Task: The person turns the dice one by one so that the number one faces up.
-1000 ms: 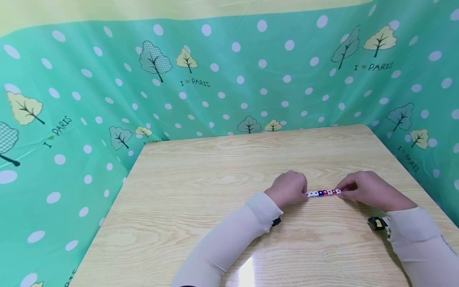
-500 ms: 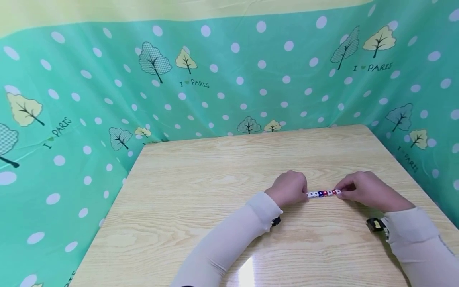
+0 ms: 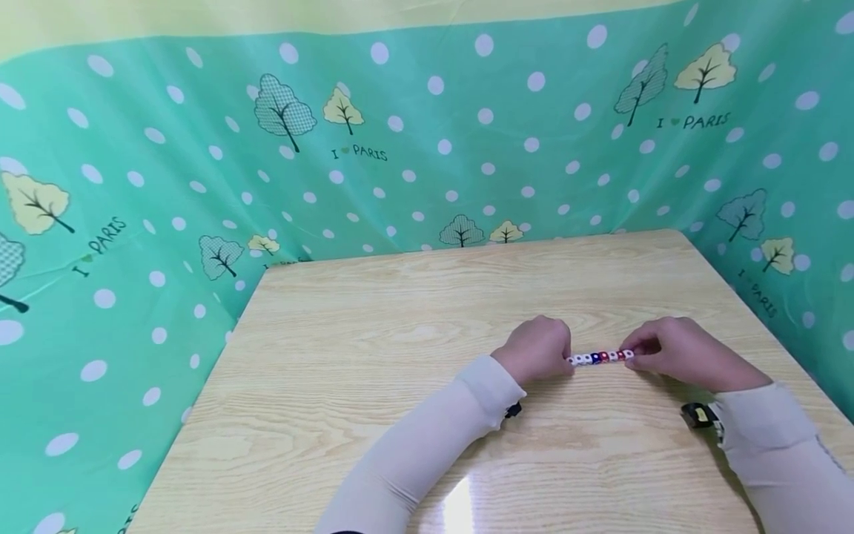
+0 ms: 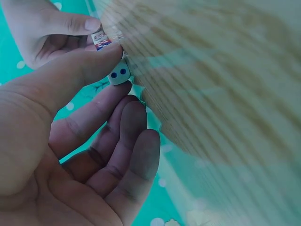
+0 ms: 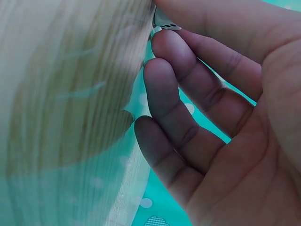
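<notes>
A straight row of several small dice (image 3: pixel 595 358), white, blue and red, spans the gap between my two hands at the table's right side. My left hand (image 3: pixel 537 348) pinches the left end of the row. In the left wrist view its thumb and index finger hold a white die with two blue pips (image 4: pixel 119 74), the other fingers loosely bent. The opposite end is pinched by my right hand (image 3: pixel 690 357). In the right wrist view a white die with black pips (image 5: pixel 165 22) shows partly behind the thumb. I cannot tell whether the row touches the table.
A light wood-grain table (image 3: pixel 373 356) lies under both hands, with a bright reflection near its front. A green curtain (image 3: pixel 414 141) with dots and trees stands along the back and sides. Black straps with small devices (image 3: pixel 697 415) sit at the wrists.
</notes>
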`<state>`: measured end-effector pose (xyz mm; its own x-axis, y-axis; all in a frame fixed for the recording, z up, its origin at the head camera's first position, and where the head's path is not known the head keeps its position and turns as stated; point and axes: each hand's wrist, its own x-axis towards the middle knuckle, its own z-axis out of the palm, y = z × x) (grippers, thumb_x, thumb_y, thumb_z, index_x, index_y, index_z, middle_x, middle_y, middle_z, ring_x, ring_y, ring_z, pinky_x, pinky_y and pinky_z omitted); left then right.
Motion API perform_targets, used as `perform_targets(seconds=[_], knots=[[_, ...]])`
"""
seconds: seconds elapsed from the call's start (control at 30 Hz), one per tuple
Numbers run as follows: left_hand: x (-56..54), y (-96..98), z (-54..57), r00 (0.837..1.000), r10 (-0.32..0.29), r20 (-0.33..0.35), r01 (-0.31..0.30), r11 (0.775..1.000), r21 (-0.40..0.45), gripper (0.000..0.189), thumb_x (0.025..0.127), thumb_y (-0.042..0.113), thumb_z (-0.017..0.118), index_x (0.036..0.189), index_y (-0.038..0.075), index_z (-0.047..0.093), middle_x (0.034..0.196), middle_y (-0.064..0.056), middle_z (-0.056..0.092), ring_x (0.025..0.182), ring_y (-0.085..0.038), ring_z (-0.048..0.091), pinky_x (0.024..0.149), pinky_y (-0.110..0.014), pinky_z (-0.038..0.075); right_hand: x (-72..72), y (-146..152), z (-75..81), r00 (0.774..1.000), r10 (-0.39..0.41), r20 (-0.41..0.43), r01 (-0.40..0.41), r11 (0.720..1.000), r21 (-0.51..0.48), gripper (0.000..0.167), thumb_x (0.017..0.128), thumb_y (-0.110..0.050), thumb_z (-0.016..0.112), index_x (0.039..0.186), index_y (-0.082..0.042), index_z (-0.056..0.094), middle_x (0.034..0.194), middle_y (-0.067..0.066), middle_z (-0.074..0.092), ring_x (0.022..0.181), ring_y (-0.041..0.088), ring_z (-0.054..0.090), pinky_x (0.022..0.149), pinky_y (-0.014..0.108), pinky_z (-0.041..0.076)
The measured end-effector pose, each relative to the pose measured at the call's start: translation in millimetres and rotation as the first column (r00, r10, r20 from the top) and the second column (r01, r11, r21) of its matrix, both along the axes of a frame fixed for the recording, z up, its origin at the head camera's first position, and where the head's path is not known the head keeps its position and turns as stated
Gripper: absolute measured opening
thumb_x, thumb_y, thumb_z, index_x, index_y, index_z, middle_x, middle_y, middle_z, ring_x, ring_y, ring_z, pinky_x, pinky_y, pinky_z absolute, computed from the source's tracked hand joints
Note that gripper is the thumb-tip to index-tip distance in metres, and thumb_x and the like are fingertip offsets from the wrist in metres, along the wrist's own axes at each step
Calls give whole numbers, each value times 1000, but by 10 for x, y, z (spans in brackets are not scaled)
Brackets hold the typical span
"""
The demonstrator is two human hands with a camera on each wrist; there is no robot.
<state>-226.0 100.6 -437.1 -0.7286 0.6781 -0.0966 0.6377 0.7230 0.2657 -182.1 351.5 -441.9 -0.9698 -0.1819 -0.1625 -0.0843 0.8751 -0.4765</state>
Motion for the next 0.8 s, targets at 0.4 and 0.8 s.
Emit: perform_targets(seconds=[0.4,0.8], knots=[[-41,-67,-18,1000,-18,-14,18,1000,12,13,87,29,83,77,26,76,70,17,63,61,-3,55,58,-18,45,-57,-54,30,999,33,-8,-33,999,-2,15,87,-19,83,102,-16,80,101,2,76,88,18,63,75,39,53],[-120,-254,32,999,-23,34,21,999,50,38,83,35,86,61,23,58,61,12,44,58,-6,39,52,-20,35,-127,-32,29,998,53,14,-53,998,-14,33,87,-19,82,118,-10,75,92,-2,67,83,17,57,69,30,48]])
